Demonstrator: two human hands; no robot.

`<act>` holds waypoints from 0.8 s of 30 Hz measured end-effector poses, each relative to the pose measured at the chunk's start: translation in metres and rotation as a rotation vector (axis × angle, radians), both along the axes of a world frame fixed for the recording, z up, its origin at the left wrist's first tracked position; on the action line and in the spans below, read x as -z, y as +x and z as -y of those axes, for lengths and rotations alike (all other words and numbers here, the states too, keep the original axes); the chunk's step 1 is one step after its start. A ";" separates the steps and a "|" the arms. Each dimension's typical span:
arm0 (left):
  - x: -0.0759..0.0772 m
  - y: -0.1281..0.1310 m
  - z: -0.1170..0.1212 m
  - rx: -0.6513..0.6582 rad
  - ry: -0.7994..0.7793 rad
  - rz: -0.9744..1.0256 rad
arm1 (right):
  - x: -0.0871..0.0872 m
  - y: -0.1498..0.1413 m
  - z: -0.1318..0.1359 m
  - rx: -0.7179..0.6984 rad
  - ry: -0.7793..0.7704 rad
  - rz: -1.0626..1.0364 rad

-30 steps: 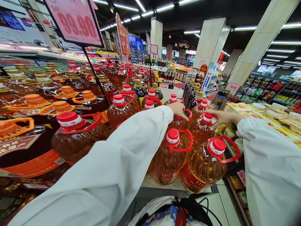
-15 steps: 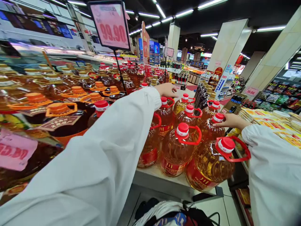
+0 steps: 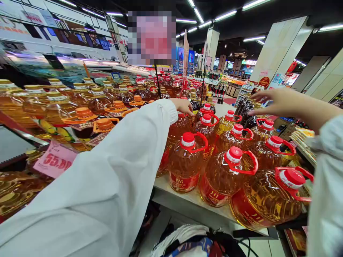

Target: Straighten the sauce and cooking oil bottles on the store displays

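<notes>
The right hand (image 3: 281,103) had moved off a red-capped bottle (image 3: 264,156), leaving it unheld, fingers spread and empty; whether the left hand (image 3: 183,105) gripped anything was indeterminable.

It's a single head cam, looking forward and kinda down past both sleeves (image 3: 112,171), with bottles (image 3: 184,166) pretty close below and the view running way back to pillars (image 3: 282,50) and lights (image 3: 225,15).

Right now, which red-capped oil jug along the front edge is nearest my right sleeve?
The rightmost red-capped oil jug, just left of your white right sleeve in this view; the others along that edge stand farther left.
</notes>
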State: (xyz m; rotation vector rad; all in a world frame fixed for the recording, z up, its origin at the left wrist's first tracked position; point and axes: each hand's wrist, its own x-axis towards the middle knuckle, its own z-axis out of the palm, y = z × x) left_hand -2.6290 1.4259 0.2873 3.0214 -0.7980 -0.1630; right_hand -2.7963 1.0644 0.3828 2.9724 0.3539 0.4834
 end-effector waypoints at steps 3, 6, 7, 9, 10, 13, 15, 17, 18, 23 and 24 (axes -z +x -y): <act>0.005 0.008 -0.016 -0.015 -0.002 0.063 | 0.018 0.046 -0.093 -0.037 -0.151 -0.100; 0.012 0.013 -0.033 -0.028 -0.014 0.136 | 0.058 0.089 -0.154 -0.025 -0.209 -0.199; 0.015 0.015 -0.039 -0.033 -0.016 0.153 | 0.072 0.101 -0.166 -0.014 -0.239 -0.241; 0.021 0.020 -0.050 -0.038 -0.023 0.173 | 0.096 0.119 -0.182 0.015 -0.274 -0.331; 0.023 0.023 -0.056 -0.038 -0.024 0.174 | 0.105 0.126 -0.186 0.030 -0.275 -0.371; 0.030 0.034 -0.070 -0.024 -0.033 0.154 | 0.122 0.140 -0.189 0.075 -0.250 -0.426; 0.031 0.042 -0.074 -0.021 -0.028 0.127 | 0.125 0.147 -0.187 0.101 -0.237 -0.423; 0.031 0.050 -0.073 -0.019 -0.009 0.104 | 0.127 0.152 -0.184 0.126 -0.207 -0.419; 0.030 0.053 -0.070 -0.026 0.007 0.092 | 0.128 0.153 -0.182 0.133 -0.181 -0.411; 0.030 0.061 -0.044 -0.132 0.100 0.088 | 0.136 0.149 -0.185 0.231 -0.023 -0.312; 0.032 0.062 -0.039 -0.145 0.111 0.090 | 0.138 0.148 -0.187 0.264 -0.008 -0.301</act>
